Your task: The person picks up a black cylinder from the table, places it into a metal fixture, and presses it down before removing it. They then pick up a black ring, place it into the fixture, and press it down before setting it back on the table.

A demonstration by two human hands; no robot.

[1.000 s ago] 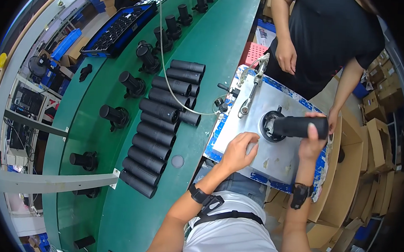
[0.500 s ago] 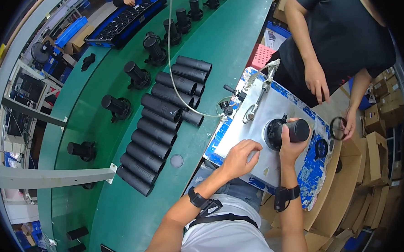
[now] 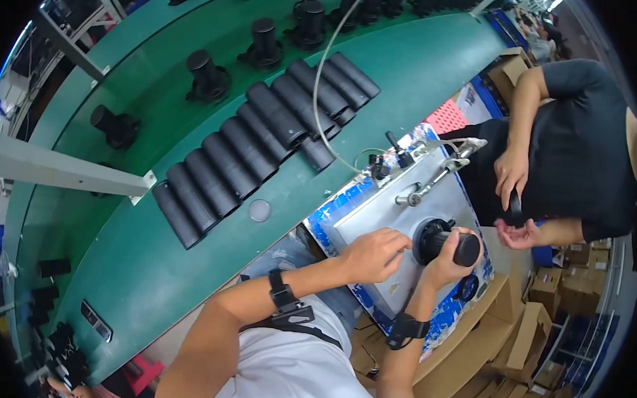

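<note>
My right hand (image 3: 443, 262) wraps around a black cylinder with a round flanged base (image 3: 429, 241), and its flat capped end points toward the lower right. The base rests on a metal plate (image 3: 375, 216) on a worn blue-and-white bench. Just left of the base, my left hand (image 3: 378, 256) is closed with its fingers curled; whatever it may hold is hidden. A metal lever clamp (image 3: 434, 183) with a thin hose lies beyond my hands on the plate. A black ring (image 3: 466, 286) rests near the bench edge below my right hand.
Several black tubes (image 3: 223, 161) lie in a row on the green table (image 3: 134, 276), beside a round grey disc (image 3: 259, 210). More flanged cylinders (image 3: 207, 74) stand behind them. Across the bench, a person (image 3: 573, 147) holds a black ring (image 3: 515, 206). Cardboard boxes (image 3: 470, 337) stand at right.
The view has turned, shifting the scene. My right hand still grips the flanged cylinder, and my left hand stays curled close to its base. The other person has brought both hands together at the ring.
</note>
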